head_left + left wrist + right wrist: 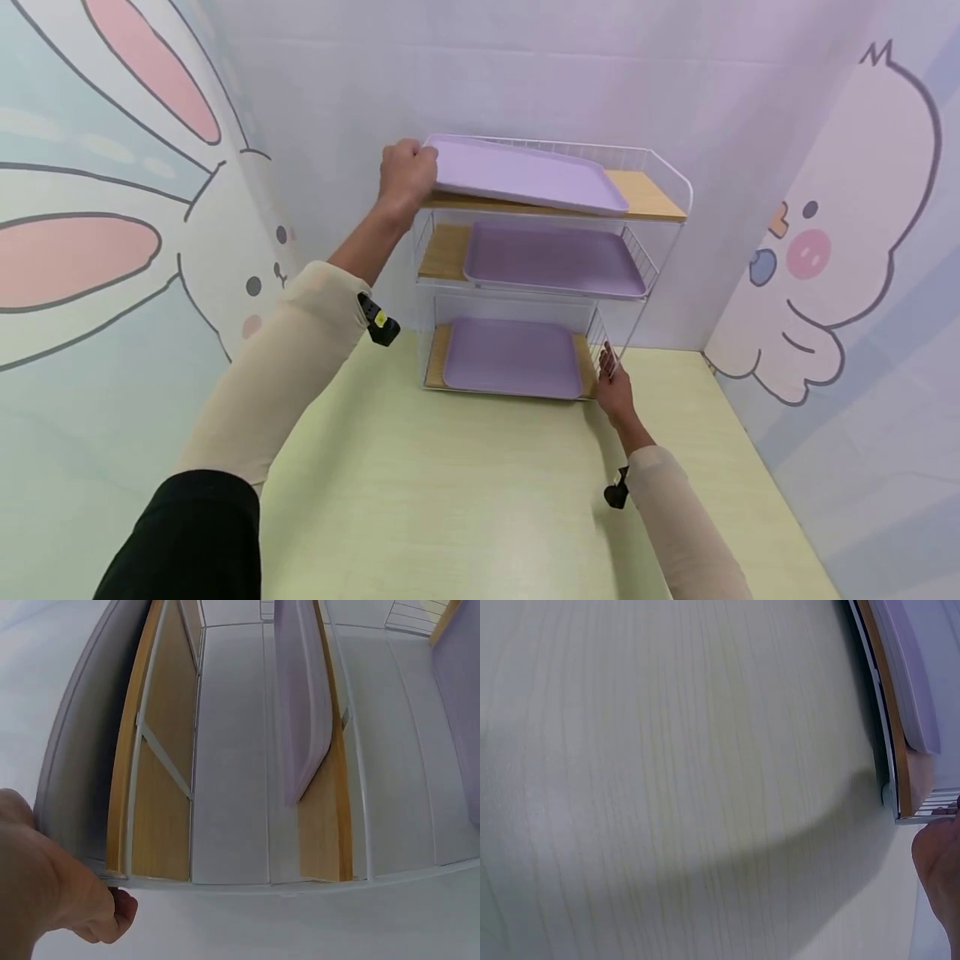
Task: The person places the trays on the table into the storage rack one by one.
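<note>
A white wire three-tier rack with wooden shelves stands on the table against the back wall. At its upper left corner my left hand grips the rack, fingers curled by the side wire in the left wrist view. Beside that hand, a light purple tray lies tilted on the top shelf, its left end raised. Another purple tray sits on the middle shelf and one more purple tray on the bottom shelf. My right hand rests against the lower right wire side, fingers pointing up; its wrist view shows only part of it.
The pale wood-grain table extends in front of the rack. Cloth walls enclose it, with a rabbit drawing on the left and a white cartoon figure on the right.
</note>
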`<state>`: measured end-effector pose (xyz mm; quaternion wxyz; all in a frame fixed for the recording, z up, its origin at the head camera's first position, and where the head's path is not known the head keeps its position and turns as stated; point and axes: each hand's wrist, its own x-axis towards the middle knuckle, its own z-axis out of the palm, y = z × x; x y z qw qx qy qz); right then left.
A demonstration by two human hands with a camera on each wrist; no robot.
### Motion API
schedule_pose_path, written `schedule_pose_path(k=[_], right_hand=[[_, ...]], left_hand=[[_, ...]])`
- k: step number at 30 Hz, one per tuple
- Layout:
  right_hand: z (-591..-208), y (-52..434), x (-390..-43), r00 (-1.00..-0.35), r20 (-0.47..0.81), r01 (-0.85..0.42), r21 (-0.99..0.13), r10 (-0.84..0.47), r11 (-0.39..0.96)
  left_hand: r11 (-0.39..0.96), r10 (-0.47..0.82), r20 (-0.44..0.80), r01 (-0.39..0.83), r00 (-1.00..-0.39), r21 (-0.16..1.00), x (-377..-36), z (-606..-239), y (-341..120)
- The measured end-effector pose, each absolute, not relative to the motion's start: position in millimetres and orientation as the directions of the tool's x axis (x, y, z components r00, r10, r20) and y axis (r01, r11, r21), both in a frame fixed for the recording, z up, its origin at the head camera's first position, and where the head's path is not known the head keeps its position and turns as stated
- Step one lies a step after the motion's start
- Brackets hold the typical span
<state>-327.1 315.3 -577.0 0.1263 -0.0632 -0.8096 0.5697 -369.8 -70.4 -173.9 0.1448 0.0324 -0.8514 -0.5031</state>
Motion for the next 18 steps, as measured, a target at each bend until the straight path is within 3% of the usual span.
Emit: schedule_pose_path(k=[8, 15, 18], right_hand=[[-577.8, 313.7, -328.9, -0.962, 0.148, -0.069, -0.945, 0.229, 0.32], [-575.6, 318.9, -326.2, -0.971, 0.126, -0.047, -0.935, 0.204, 0.351], [-573.8, 325.1, -325.9, -0.974, 0.143, -0.057, -0.904, 0.175, 0.424]], left_hand=[[0.56, -0.212, 0.226, 0.072, -0.951, 0.825, -367.3, -182.0, -53.2], [0.502, -0.285, 0.301, 0.126, -0.91, 0.856, -375.4, -196.7, -70.4], [0.465, -0.33, 0.349, 0.171, -0.877, 0.869, -377.9, -212.0, -88.0]])
